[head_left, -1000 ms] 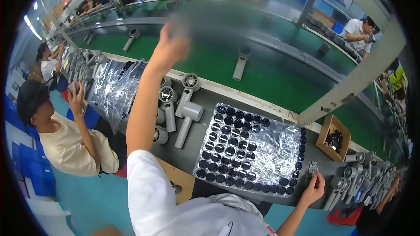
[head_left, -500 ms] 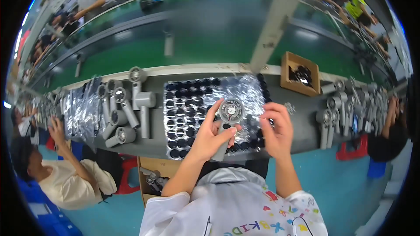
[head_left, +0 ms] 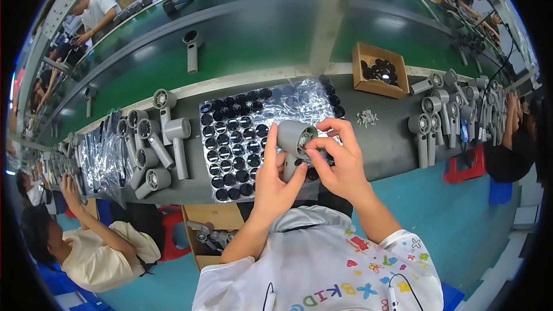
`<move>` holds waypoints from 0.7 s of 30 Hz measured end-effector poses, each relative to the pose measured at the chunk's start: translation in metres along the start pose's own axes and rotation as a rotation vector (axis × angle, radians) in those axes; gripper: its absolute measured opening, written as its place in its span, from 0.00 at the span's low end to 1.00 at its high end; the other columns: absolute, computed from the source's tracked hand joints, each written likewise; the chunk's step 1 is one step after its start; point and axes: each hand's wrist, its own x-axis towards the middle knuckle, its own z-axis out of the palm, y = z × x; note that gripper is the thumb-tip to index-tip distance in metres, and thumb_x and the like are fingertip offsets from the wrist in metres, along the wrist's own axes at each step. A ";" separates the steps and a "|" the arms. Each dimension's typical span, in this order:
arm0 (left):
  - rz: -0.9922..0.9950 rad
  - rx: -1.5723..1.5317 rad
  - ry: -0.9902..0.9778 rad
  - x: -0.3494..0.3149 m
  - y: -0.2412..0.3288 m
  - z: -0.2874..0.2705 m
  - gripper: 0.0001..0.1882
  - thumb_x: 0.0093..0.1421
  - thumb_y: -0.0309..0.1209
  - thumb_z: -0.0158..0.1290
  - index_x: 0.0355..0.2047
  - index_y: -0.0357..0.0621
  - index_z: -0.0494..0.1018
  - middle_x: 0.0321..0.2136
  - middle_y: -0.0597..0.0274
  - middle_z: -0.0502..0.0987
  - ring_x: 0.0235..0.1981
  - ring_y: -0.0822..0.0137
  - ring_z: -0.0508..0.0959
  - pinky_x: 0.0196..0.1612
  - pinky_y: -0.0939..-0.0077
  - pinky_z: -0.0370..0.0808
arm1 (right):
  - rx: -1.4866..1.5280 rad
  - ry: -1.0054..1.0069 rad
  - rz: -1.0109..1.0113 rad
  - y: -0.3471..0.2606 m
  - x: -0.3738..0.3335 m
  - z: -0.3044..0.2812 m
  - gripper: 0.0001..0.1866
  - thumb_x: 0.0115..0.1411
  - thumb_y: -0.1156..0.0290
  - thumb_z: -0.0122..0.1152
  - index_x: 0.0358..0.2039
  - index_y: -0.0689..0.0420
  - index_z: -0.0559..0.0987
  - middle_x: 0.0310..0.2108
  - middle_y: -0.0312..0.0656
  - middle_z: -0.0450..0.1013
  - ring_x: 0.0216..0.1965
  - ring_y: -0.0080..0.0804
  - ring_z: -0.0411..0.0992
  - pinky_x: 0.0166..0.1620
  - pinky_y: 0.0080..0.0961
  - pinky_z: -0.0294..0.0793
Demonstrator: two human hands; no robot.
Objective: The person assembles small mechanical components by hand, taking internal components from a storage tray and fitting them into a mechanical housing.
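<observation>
A grey handheld fan (head_left: 291, 137) is up in front of me, its round head turned to the right. My left hand (head_left: 268, 183) wraps round its handle and the base of the head. At the open side of the head, my right hand (head_left: 343, 164) has thumb and fingers closed in a pinch near the hub. Whatever is between those fingertips is too small or hidden to make out. Beneath both hands lies a silvery plastic sheet with rows of round black caps (head_left: 238, 163). Small pale pieces (head_left: 367, 118) lie scattered beyond my right hand.
A cardboard box of black parts (head_left: 380, 69) stands at the back right. Grey fans lie in groups left (head_left: 178, 132) and right (head_left: 423, 124). A green conveyor (head_left: 247, 40) runs behind a metal post (head_left: 331, 23). An open carton (head_left: 213, 216) is below left. Co-workers sit on both sides.
The fan has turned from facing up to facing right. My right hand has come in from the side to its open face. The view has shifted, and a fan on the conveyor appears farther left.
</observation>
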 end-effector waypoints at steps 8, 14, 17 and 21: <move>0.054 0.113 0.042 -0.001 0.002 -0.009 0.48 0.62 0.16 0.54 0.76 0.39 0.39 0.42 0.53 0.83 0.41 0.71 0.81 0.42 0.77 0.79 | 0.015 -0.027 0.015 0.000 -0.003 0.013 0.09 0.53 0.79 0.70 0.37 0.61 0.83 0.49 0.48 0.71 0.47 0.42 0.73 0.48 0.33 0.74; -0.031 0.017 0.128 -0.005 -0.014 -0.024 0.48 0.61 0.20 0.57 0.75 0.37 0.41 0.39 0.52 0.84 0.38 0.73 0.82 0.42 0.78 0.77 | 0.151 -0.173 -0.002 -0.004 -0.001 0.027 0.18 0.55 0.78 0.68 0.48 0.58 0.86 0.53 0.48 0.70 0.51 0.43 0.71 0.54 0.36 0.72; -0.068 -0.250 0.193 -0.002 -0.018 -0.036 0.47 0.63 0.16 0.54 0.75 0.40 0.39 0.41 0.50 0.83 0.33 0.69 0.82 0.39 0.76 0.80 | 0.188 -0.282 -0.021 -0.003 0.012 0.035 0.20 0.58 0.77 0.65 0.52 0.55 0.84 0.55 0.50 0.67 0.51 0.42 0.71 0.54 0.35 0.72; -0.051 -0.361 0.353 0.003 -0.024 -0.053 0.43 0.64 0.16 0.51 0.74 0.38 0.41 0.44 0.43 0.81 0.32 0.66 0.83 0.35 0.73 0.81 | 0.238 -0.217 0.124 0.016 0.056 0.066 0.15 0.58 0.75 0.65 0.47 0.55 0.84 0.49 0.45 0.68 0.46 0.37 0.73 0.50 0.32 0.74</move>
